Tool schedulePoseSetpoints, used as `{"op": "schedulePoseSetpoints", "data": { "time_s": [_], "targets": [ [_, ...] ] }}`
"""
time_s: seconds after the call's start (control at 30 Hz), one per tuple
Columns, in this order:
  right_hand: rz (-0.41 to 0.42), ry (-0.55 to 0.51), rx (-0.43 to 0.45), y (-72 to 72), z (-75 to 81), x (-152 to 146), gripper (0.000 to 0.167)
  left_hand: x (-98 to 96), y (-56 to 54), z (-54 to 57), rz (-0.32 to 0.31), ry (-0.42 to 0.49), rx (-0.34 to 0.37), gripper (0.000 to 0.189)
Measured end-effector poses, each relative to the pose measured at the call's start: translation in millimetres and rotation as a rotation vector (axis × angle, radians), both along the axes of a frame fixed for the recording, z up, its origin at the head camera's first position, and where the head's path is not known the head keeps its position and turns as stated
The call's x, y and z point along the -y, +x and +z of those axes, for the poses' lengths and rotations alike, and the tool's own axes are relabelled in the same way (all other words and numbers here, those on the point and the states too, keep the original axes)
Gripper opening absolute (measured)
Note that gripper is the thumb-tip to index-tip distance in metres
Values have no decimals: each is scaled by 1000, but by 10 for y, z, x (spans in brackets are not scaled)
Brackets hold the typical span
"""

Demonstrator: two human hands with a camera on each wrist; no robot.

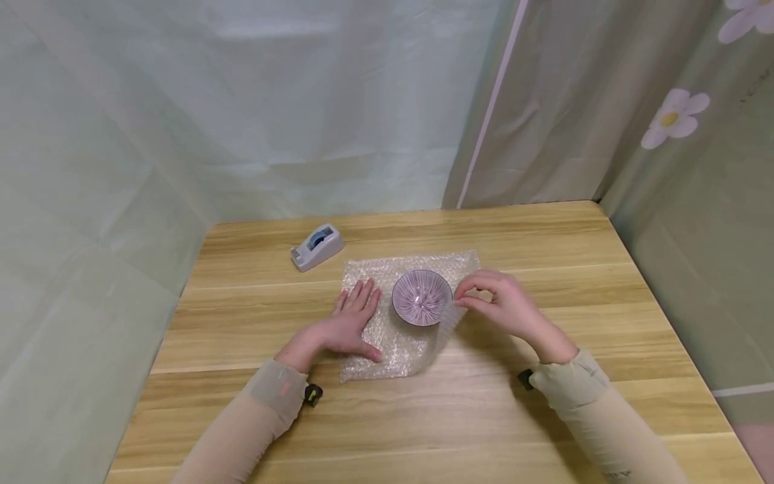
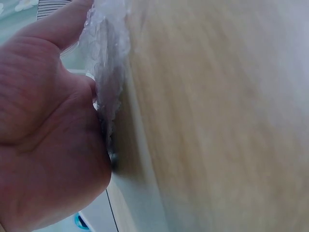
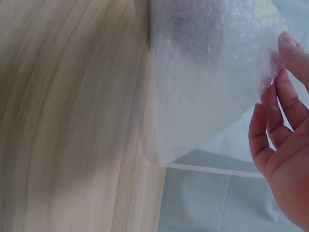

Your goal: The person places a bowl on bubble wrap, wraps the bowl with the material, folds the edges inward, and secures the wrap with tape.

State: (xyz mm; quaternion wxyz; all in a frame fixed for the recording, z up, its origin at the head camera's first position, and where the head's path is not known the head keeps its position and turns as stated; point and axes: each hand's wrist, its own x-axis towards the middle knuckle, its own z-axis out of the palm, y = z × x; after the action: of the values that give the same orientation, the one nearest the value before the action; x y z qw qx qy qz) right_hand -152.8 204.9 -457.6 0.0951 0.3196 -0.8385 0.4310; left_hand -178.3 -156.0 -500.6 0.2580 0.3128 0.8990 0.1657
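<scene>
A small bowl (image 1: 421, 298) with purple-and-white stripes stands upright on a sheet of bubble wrap (image 1: 387, 346) on the table. With fingers spread, my left hand (image 1: 351, 326) presses flat on the left part of the sheet, beside the bowl. My right hand (image 1: 504, 302) pinches the sheet's near right corner between thumb and fingers, lifted up to the bowl's right rim. In the right wrist view the raised bubble wrap (image 3: 217, 87) stretches from the table to my fingertips (image 3: 286, 41). The left wrist view shows my palm (image 2: 48, 130) against the sheet's edge.
A pale tape dispenser (image 1: 317, 247) with a blue roll stands behind the sheet, toward the left. The wooden table (image 1: 423, 430) reaches back to hanging curtains (image 1: 338, 121) on the far side and both flanks.
</scene>
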Motion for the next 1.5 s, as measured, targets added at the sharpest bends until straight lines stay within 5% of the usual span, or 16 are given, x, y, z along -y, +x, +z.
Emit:
{"op": "schedulePoseSetpoints", "data": {
  "time_s": [1.07,1.5],
  "targets": [
    [-161,-63,50,-129,4,297,15,4,-4,-25,-8,-6,-8,141],
    [-134,-54,39,-162,-13,352,17,29,-46,-95,-6,38,14,144]
  ]
}}
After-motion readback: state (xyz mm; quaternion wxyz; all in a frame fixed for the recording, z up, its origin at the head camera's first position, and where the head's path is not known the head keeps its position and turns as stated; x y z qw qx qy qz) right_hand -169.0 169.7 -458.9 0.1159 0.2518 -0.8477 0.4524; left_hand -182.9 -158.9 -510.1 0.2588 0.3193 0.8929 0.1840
